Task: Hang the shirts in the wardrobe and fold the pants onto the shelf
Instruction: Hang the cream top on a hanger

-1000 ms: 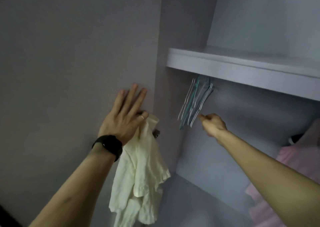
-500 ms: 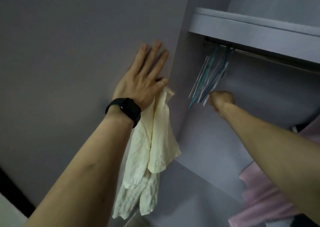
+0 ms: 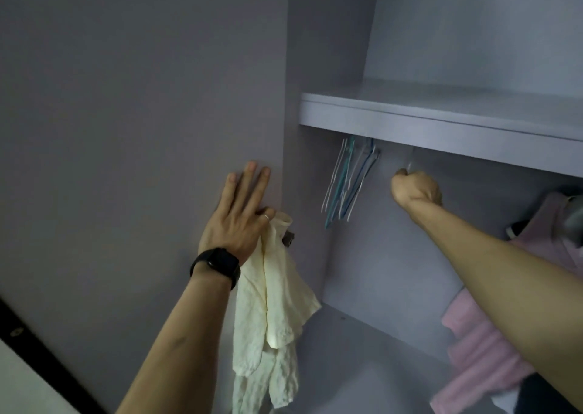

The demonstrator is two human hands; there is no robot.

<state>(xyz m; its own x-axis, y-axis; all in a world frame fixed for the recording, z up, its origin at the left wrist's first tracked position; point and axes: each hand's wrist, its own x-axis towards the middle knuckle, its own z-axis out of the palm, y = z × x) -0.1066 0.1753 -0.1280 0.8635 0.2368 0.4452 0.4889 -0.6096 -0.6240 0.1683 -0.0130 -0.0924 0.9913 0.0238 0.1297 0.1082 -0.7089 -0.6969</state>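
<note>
Left hand [image 3: 239,211] was pressed against the wardrobe panel [image 3: 142,129], three fingers straight. The cream shirt [image 3: 277,303] was pinched at the hand's right edge and hung down beside the wrist. Right hand [image 3: 416,189] was fisted round a pale hanger [image 3: 409,165] under the shelf [image 3: 441,126], right of the bunched hangers [image 3: 347,183]. Pink garments [image 3: 473,334] were noted lower right.

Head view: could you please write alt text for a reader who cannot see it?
The right hand grips a pale hanger under the shelf, beside bunched hangers. The left hand presses the panel, pinching a cream shirt.
</note>
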